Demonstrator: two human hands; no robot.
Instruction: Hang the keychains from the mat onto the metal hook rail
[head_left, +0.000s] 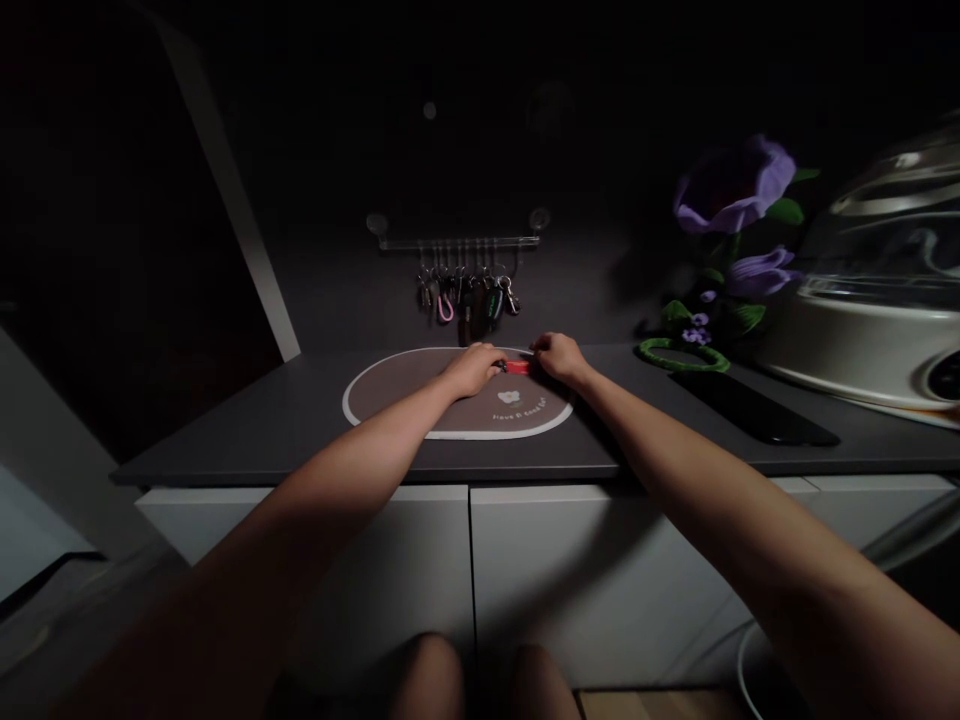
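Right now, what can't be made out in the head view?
- Red item: ends and full shape, head view; covered by the left hand and right hand.
- White-based appliance: right side, head view; cut off by the frame edge.
- Hanging keys: individual details, head view; too small and dim.

The left arm [360,460] and right arm [697,490], both bare, slanted inward over the counter's [247,430] front edge. Near its back edge, the left hand [474,369] and right hand [559,357] hung close but apart, fingers bent. Bare knees [429,670] showed below.
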